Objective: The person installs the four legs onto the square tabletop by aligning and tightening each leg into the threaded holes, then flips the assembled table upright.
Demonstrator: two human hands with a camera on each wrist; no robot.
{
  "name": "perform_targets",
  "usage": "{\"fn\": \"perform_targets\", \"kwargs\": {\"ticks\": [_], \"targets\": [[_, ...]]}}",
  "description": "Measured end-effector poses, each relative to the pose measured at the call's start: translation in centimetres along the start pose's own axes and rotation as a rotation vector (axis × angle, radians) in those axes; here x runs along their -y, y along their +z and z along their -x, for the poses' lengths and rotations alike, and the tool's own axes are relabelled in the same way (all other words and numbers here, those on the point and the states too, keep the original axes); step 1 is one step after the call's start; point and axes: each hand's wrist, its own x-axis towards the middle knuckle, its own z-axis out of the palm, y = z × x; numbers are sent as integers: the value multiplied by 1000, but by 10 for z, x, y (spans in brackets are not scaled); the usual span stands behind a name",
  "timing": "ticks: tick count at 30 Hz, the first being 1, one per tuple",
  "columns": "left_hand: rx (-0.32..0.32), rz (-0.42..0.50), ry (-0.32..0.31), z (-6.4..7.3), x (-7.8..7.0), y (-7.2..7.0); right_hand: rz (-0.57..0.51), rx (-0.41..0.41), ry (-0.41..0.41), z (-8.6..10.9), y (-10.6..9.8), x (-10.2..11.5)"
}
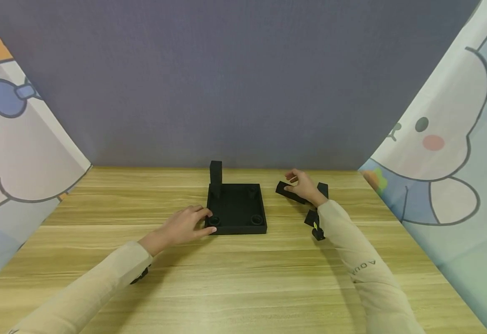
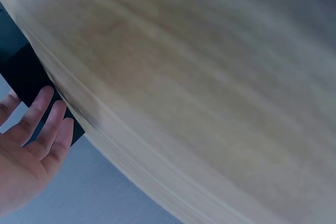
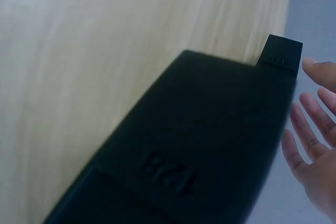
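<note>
A square black tray (image 1: 237, 207) with a raised rim and round sockets at its corners lies on the table. At its back left corner stands an upright black post (image 1: 216, 178). My left hand (image 1: 185, 225) rests at the tray's front left corner, fingers at the left rim and thumb by the front edge. On the right, my right hand (image 1: 303, 186) is over an oblong black block (image 1: 290, 193), its thumb right at the block and its fingers spread above. The right wrist view shows the thumb and fingers (image 3: 310, 129) of that hand apart.
Beside the right forearm lie more black pieces: a block (image 1: 322, 189), a smaller block (image 1: 311, 217) and a short piece (image 1: 318, 234). A large dark piece (image 3: 178, 129) with raised characters fills much of the right wrist view. A small black object (image 1: 139, 275) shows beside the left sleeve.
</note>
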Motion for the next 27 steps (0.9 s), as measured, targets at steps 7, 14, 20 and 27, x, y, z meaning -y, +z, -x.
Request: {"fn": "perform_targets", "kwargs": {"ticks": [7, 14, 20, 27], "targets": [[7, -9, -7, 0, 0, 0, 63, 28, 21, 2, 1, -3], [8, -20, -7, 0, 0, 1, 114, 31, 38, 4, 4, -5], [8, -21, -6, 0, -1, 2, 124, 29, 44, 3, 6, -8], [-1, -22, 0, 0, -1, 2, 156, 37, 44, 2, 9, -7]]}}
